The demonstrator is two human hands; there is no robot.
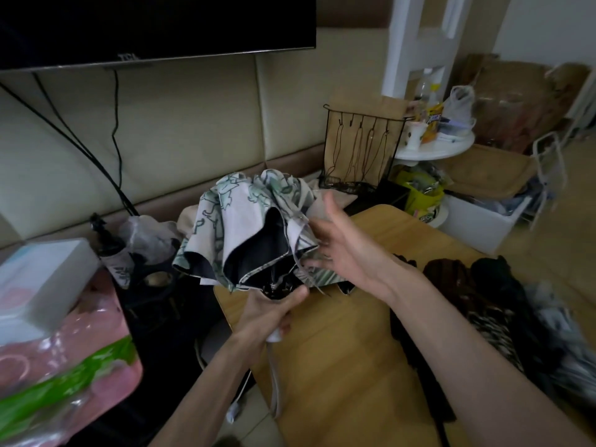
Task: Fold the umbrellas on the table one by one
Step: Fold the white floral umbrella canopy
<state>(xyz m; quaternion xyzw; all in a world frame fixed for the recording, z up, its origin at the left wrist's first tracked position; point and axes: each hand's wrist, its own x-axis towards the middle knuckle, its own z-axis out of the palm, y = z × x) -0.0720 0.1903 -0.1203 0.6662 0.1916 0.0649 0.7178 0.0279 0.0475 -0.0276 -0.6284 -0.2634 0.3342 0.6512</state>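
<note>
The left grip [274, 312] is clenching the pale handle [274, 335] of a collapsed umbrella [245, 221] and holding it upright, canopy end up, above the near left corner of the wooden worktop [338, 366]. The canopy is bunching in loose folds, white with a green leaf print outside and black inside, and its ribs are gathering just above the thumb. A grey wrist strap [274, 385] is hanging down from the handle, past the worktop's edge. The right grip [342, 243] is hovering beside the canopy's right side, released, with palm turned toward the fabric and fingers [317, 250] spread. The fingers are blurring at the canopy's rim, so it is not possible to tell whether they are touching it. Several dark crumpled umbrellas [458, 304] are lying along the right part of the worktop, well apart from the held one. A television [154, 24] is hanging on the padded wall at upper left, with cables trailing below it. A black wire rack [361, 150] is standing behind the worktop, and a pink and green plastic pack [64, 359] is sitting at lower left.
</note>
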